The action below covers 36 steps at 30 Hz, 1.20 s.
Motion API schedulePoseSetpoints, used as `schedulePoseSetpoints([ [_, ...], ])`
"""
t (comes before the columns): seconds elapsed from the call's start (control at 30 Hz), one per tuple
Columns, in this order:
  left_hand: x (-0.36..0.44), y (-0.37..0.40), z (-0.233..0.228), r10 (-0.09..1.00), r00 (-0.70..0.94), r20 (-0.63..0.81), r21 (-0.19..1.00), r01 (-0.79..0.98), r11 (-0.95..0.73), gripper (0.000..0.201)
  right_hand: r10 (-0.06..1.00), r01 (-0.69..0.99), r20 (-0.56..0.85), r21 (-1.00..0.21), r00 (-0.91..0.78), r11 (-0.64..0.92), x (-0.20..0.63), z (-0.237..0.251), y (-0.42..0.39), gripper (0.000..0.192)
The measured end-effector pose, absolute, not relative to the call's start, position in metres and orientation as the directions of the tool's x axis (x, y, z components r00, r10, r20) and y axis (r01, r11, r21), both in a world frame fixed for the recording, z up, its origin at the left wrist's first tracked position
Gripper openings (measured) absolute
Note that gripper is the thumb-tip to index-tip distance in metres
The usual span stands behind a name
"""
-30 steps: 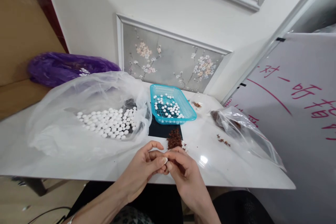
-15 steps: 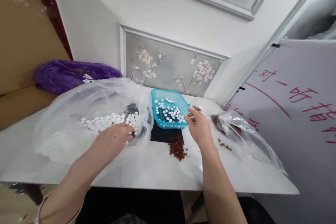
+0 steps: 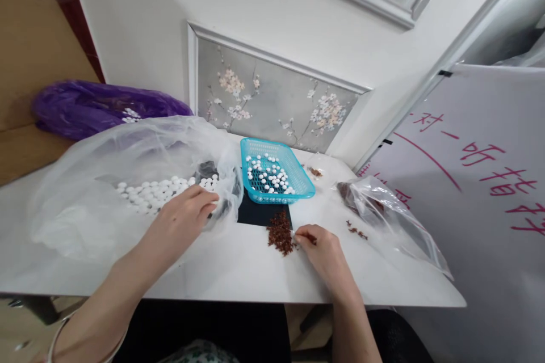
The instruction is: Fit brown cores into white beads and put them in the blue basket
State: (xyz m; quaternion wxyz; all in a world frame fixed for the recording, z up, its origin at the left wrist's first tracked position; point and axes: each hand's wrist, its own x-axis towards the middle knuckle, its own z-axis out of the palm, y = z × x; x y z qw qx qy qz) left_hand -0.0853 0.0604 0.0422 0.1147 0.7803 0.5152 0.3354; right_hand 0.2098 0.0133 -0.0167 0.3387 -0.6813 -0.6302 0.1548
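Having left the blue basket (image 3: 276, 178), the right hand (image 3: 320, 245) pinches at the brown pile (image 3: 280, 232), left hand (image 3: 187, 216) grip unclear

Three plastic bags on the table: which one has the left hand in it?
The large clear plastic bag holding white beads; the left hand rests at its opening. The purple bag and small clear bag lie untouched.

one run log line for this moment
left hand: on white beads in clear bag | right hand: fingertips at reddish-brown pile | blue basket: holds white beads | table
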Motion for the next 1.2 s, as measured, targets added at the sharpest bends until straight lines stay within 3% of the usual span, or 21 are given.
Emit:
schedulePoseSetpoints([
  [0.07,-0.076,0.047,0.047,0.889,0.203,0.41,0.66,0.606,-0.443,0.019,0.958,0.736,0.227,-0.677,0.174,0.026,0.208,-0.019,0.013,0.015],
  [0.13,-0.062,0.029,0.048,0.925,0.213,0.314,0.845,0.382,-0.375,0.017,0.949,0.708,0.243,-0.705,0.199,0.032,0.207,-0.019,0.011,0.015],
  [0.23,-0.039,0.004,0.038,0.921,0.39,-0.01,0.999,0.035,-0.004,0.019,0.931,0.642,0.257,-0.766,0.259,0.033,0.205,-0.018,0.004,0.016],
  [0.33,-0.022,-0.007,0.023,0.84,0.495,-0.223,0.906,-0.212,0.366,0.017,0.93,0.555,0.233,-0.831,0.285,0.038,0.198,-0.016,-0.007,0.019],
  [0.43,-0.014,-0.004,0.012,0.801,0.526,-0.285,0.767,-0.376,0.52,0.014,0.95,0.428,0.209,-0.899,0.231,0.093,0.183,-0.012,-0.02,0.017],
  [0.6,-0.015,0.006,0.003,0.807,0.516,-0.286,0.69,-0.474,0.548,0.009,0.977,0.099,0.166,-0.983,0.133,0.153,0.153,-0.011,-0.031,0.008],
  [0.8,-0.017,0.008,-0.001,0.818,0.509,-0.268,0.656,-0.526,0.542,0.012,0.99,-0.104,0.08,-0.99,0.12,0.093,0.131,-0.012,-0.031,0.01],
  [0.93,-0.017,0.006,0.001,0.813,0.545,-0.207,0.692,-0.506,0.515,0.008,0.99,-0.143,0.089,-0.984,0.106,0.104,0.13,-0.009,-0.031,0.009],
  [1.2,-0.016,0.003,0.003,0.81,0.554,-0.19,0.739,-0.462,0.49,0.019,0.984,-0.026,0.137,-0.99,0.114,0.14,0.124,0.001,-0.034,0.016],
])
